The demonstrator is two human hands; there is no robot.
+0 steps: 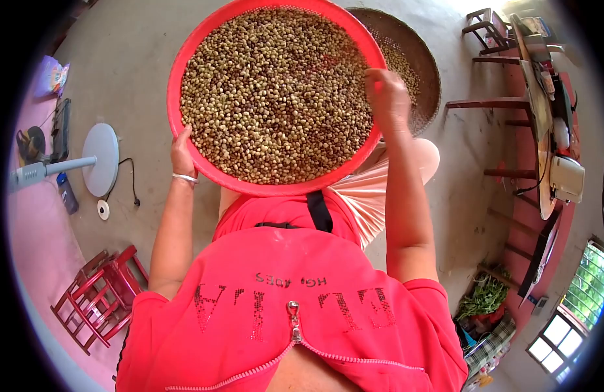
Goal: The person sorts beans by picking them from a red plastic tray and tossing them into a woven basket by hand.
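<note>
A round, shallow red plastic basket (217, 171) is tilted in front of my lap. It is full of small tan-green and dark brown beans (269, 98). At its lower left edge, my left hand (182, 155) is closed on the rim, with a bracelet at the wrist. My right hand (389, 101), slightly blurred, is over the right rim with its fingers curled together. A bit of red shows between those fingers; whatever they hold is hidden. Behind the red basket, a brown woven basket (427, 78) sits on the floor with more beans in it, partly covered.
A white pedestal fan (101, 160) lies to the left, near a dark red wooden chair (109, 297). On the right are a wooden table (542, 130) with several items, a stool (488, 29) and leafy greens (485, 294). The floor (132, 39) is concrete.
</note>
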